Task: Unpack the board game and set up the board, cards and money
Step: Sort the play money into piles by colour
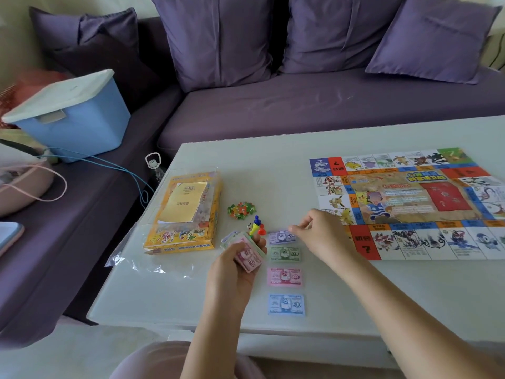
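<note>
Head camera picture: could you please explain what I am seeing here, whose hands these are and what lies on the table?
No machine: a person wears a camera on the head, looking down at their own bare hands. On the white table lie the unfolded game board, the yellow game box, pawns, and a column of play money: 5000 note, 2000 note, 1000 note, 500 note. The left hand grips a stack of notes; the right hand hovers at the 5000 note, its grip unclear.

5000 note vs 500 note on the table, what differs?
The 5000 note is purple; the 500 note is blue. The 5000 note lies farthest from the camera, beside the right hand; the 500 note lies nearest, with no hand by it. Both lie flat, face up.
</note>
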Demonstrator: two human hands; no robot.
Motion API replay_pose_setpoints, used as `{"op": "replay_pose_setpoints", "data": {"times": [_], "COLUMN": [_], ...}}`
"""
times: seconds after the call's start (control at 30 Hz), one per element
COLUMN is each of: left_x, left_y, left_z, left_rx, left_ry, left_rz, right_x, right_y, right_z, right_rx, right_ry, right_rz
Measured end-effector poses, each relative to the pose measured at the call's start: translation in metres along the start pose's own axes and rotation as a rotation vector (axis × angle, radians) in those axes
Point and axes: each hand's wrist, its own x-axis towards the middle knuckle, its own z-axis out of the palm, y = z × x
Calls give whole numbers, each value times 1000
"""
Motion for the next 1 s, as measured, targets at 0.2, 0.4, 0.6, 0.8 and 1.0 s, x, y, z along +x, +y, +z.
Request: {"op": "replay_pose_setpoints", "data": {"times": [0.2,0.4,0.6,0.8,1.0], "left_x": [-1,-2,-1,-4,-2], "left_y": [1,2,3,1,1], "left_z": [1,0,0,4,2], "left_rx": [-31,-46,-54,-83,-78], "left_ry": [-2,4,39,40,42], "left_rz": [11,24,27,8,6], "right_x": [14,29,29,28,29], "right_y": [-1,1,7,7,9], "right_z": [-2,6,6,9,12], "right_rx": [-106,-68,-62,-75,-71], "right_ry": [-71,-137,-129,-122,-123], "right_rz": [-252,-216,-203,-205,-205]}}
